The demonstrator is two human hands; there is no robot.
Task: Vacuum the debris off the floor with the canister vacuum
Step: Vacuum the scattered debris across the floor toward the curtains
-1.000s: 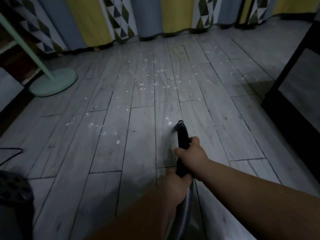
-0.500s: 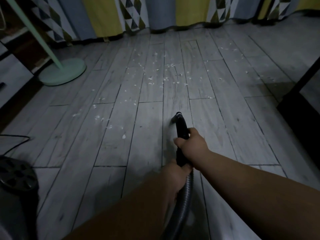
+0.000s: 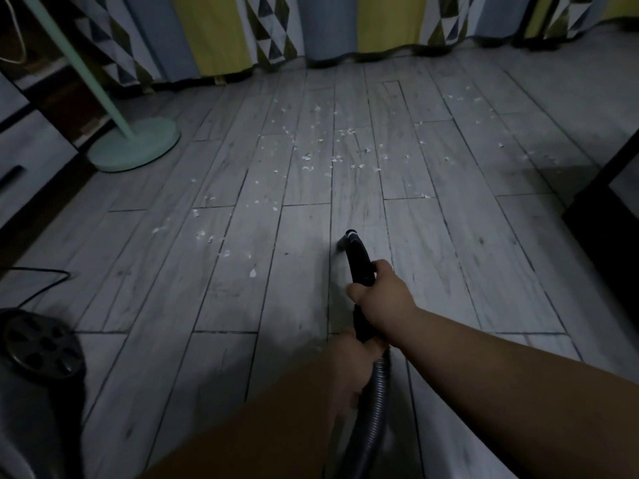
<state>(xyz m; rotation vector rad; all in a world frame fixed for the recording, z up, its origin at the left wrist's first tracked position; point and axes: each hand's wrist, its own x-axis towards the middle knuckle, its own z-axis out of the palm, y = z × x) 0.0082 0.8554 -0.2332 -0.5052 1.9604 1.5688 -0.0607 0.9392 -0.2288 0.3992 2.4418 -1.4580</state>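
Now the right hand (image 3: pixel 382 299) is wrapped fully around the black nozzle tube (image 3: pixel 358 257), and the left hand (image 3: pixel 349 364) is closed on the ribbed hose (image 3: pixel 375 395) just behind it. The nozzle tip sits at the grey plank floor (image 3: pixel 484 257), nearer the person than a second ago, and the white scrap by the tip then is gone. Paper debris (image 3: pixel 311 157) lies scattered ahead and leftward. The canister vacuum (image 3: pixel 41 347) sits low left, showing more than before, near the mint lamp base (image 3: pixel 135 146).

Dim, soft, wide-angle edge distortion
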